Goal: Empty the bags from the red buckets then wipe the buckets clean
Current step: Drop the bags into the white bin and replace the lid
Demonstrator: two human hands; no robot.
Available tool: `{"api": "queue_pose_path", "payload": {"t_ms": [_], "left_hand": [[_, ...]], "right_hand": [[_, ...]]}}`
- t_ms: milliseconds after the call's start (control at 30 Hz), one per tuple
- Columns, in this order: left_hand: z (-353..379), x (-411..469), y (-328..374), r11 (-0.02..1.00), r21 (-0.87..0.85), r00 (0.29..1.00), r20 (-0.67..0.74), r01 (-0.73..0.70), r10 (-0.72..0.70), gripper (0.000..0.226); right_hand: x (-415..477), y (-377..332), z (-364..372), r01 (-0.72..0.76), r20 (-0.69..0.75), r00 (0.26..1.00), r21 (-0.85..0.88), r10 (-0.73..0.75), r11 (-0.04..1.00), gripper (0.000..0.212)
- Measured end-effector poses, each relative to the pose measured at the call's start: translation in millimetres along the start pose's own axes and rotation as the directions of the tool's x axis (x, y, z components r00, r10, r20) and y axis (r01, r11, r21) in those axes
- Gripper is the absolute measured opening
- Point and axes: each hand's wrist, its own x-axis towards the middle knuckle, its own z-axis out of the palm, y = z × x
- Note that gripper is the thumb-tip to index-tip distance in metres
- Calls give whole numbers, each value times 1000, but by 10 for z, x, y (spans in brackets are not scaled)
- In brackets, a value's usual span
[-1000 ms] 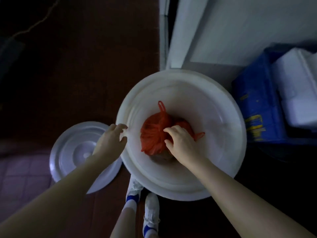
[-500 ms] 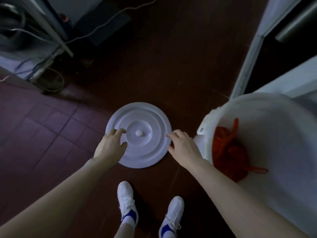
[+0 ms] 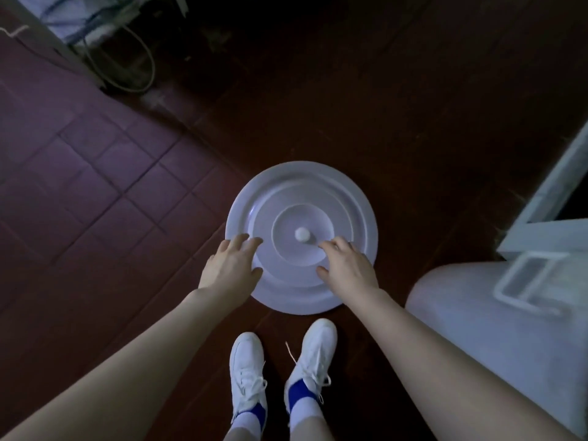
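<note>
My left hand hangs over the near-left edge of the white lid, fingers spread and loose, holding nothing. My right hand is just as slack, its fingertips close to the small knob at the lid's middle. The lid lies flat on the dark floor ahead of my white shoes. The pale bucket stands at my right; its inside is out of view.
</note>
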Motion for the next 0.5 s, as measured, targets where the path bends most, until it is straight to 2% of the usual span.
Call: {"api": "queue_pose_path", "payload": {"t_ms": [167,333,500], "left_hand": [[755,680,-421,999,49,1000,-9,4,-4,64],[1597,1439,-767,998,58,1000,-5,-10,10,68],[2185,1858,-1039,998,65,1000,-2,-25,25,67]], "right_hand": [[897,138,769,10,38,999,-51,-8,999,51],[1740,358,1571,42,74,997,-183,-29,982,53],[2280,539,2051,32,58,998,-252,-18,967,36]]}}
